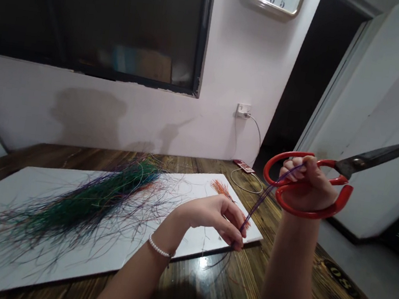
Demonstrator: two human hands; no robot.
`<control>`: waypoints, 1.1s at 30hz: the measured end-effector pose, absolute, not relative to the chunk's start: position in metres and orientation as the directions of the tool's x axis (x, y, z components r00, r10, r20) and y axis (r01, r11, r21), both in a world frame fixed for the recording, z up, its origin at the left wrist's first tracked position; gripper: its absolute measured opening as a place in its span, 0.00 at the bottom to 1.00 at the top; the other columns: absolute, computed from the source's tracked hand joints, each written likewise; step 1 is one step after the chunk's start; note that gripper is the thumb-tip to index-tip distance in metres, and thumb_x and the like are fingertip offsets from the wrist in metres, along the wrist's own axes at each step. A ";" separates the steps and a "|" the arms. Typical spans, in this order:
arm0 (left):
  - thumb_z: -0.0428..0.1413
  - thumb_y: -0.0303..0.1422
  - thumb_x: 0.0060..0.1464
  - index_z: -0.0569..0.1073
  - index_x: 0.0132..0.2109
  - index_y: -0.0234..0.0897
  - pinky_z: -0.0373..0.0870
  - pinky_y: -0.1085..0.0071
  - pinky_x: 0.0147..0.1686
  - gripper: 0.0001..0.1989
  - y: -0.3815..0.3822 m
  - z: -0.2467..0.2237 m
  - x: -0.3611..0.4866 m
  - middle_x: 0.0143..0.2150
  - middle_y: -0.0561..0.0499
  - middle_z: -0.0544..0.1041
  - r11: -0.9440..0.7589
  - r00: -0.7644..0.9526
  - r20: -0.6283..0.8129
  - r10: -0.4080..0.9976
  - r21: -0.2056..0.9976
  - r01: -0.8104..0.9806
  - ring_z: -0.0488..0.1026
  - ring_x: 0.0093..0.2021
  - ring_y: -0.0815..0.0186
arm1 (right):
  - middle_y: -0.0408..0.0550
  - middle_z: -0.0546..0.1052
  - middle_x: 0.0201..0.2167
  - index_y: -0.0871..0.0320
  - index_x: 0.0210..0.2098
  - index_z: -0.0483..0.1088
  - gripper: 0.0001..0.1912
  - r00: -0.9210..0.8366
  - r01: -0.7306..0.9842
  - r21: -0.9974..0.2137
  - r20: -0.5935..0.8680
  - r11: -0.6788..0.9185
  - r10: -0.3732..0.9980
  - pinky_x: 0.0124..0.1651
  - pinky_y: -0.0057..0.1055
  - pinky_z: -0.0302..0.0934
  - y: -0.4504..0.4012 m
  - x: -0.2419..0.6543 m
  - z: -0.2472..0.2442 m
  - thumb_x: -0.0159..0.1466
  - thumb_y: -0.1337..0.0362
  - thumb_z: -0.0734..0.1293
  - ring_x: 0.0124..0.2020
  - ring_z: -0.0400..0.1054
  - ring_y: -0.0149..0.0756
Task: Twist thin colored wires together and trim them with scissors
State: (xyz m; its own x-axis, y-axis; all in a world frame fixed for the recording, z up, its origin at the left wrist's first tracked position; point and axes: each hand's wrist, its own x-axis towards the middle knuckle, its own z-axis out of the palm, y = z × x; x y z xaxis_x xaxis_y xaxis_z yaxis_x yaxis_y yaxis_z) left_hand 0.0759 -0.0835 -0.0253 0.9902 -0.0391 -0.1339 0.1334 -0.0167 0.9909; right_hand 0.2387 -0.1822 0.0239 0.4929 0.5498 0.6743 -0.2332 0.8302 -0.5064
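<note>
The left hand is pinched shut on a thin bunch of purple threads, between the thumb and fingers. It is just past the near right corner of a big white board. A pearl bracelet sits on that wrist.

The right hand is up high in the open air, well above the bench. Its fingers are curled tight, and the top of the purple threads goes into them. The same hand grips a pair of red scissors. The blades are shut and point up to the far right, with lots of open room around them.

The board lies on the bench, and its near edge sits back from the bench's near edge. A big messy pile of green and many-colored threads lies on the left of the board. Some threads stick out past the board's left side. A small orange bunch lies near the far edge of the board. Past the right end of the bench is the gray floor.
</note>
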 end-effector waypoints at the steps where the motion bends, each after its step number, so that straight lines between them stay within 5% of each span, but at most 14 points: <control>1: 0.66 0.31 0.42 0.75 0.32 0.32 0.73 0.76 0.31 0.09 -0.083 -0.026 0.076 0.28 0.49 0.79 -0.021 0.991 -0.132 -0.036 0.991 0.131 0.77 0.31 0.68 | 0.39 0.55 0.17 0.59 0.17 0.63 0.13 0.496 -0.246 -0.500 0.671 0.830 0.551 0.20 0.17 0.53 -0.182 0.239 0.024 0.50 0.67 0.72 0.20 0.49 0.21; 12: 0.64 0.32 0.45 0.75 0.34 0.33 0.69 0.77 0.26 0.09 -0.082 -0.033 0.081 0.29 0.51 0.77 -0.095 0.995 -0.066 0.068 0.993 0.073 0.76 0.27 0.70 | 0.37 0.52 0.17 0.59 0.16 0.60 0.17 0.526 -0.197 -0.435 0.709 0.878 0.469 0.16 0.22 0.49 -0.178 0.250 0.021 0.51 0.64 0.72 0.16 0.46 0.22; 21: 0.67 0.33 0.40 0.77 0.33 0.32 0.70 0.77 0.29 0.11 -0.075 -0.043 0.084 0.27 0.50 0.77 -0.062 0.980 -0.137 -0.141 0.990 0.129 0.76 0.29 0.70 | 0.38 0.55 0.17 0.58 0.16 0.63 0.16 0.590 -0.206 -0.428 0.663 0.880 0.460 0.14 0.25 0.46 -0.185 0.259 0.021 0.45 0.65 0.75 0.17 0.44 0.22; 33: 0.68 0.32 0.37 0.76 0.27 0.32 0.69 0.75 0.28 0.10 -0.072 -0.045 0.088 0.26 0.50 0.77 -0.047 0.998 -0.025 -0.051 0.999 0.022 0.74 0.28 0.69 | 0.37 0.56 0.16 0.57 0.16 0.60 0.17 0.614 -0.276 -0.295 0.678 0.915 0.404 0.13 0.21 0.53 -0.189 0.270 0.018 0.46 0.70 0.74 0.16 0.49 0.20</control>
State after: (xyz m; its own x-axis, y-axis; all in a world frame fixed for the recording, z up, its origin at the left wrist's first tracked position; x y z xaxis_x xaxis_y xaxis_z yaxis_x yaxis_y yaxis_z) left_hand 0.0878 -0.0721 -0.0452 0.9984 -0.0505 -0.0248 0.0224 -0.0469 0.9986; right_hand 0.2700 -0.1885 0.0178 0.6144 0.4043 0.6776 -0.2765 0.9146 -0.2951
